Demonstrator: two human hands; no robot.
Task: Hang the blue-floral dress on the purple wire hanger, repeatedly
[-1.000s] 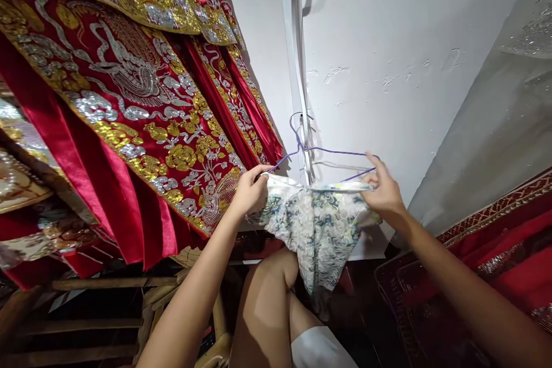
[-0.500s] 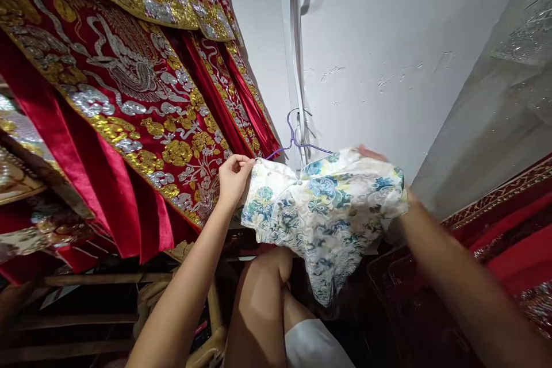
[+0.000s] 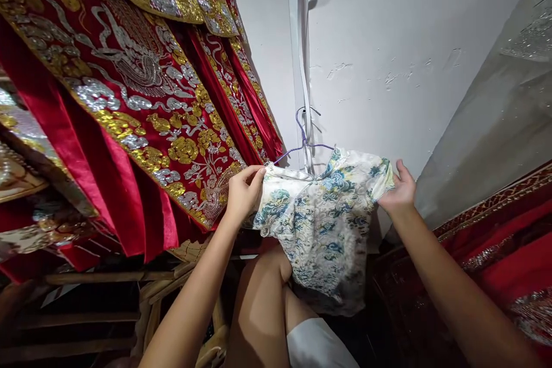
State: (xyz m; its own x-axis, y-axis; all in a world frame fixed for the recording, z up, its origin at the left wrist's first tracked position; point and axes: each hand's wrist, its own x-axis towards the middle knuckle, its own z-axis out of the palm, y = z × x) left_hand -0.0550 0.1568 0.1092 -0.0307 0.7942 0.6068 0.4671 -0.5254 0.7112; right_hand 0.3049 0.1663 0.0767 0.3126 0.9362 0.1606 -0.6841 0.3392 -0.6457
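A small white dress with a blue and green flower print (image 3: 324, 223) hangs on a purple wire hanger (image 3: 303, 137) in front of the white wall. My left hand (image 3: 242, 190) pinches the dress's left shoulder, fingers closed on the cloth. My right hand (image 3: 399, 190) grips the right sleeve edge, thumb up and fingers curled behind the fabric. The dress hangs down over my bent knee (image 3: 267, 276).
Red robes with gold and silver embroidery (image 3: 129, 103) hang thickly on the left. More red embroidered cloth (image 3: 500, 247) lies at the right. A white pipe or cord (image 3: 302, 57) runs down the wall corner. Wooden slats (image 3: 99, 282) show low on the left.
The dress was folded low over the hanger bar, then was pulled up and over the hanger. It now sits on the hanger with both shoulders covered, and my right hand has moved to the sleeve.
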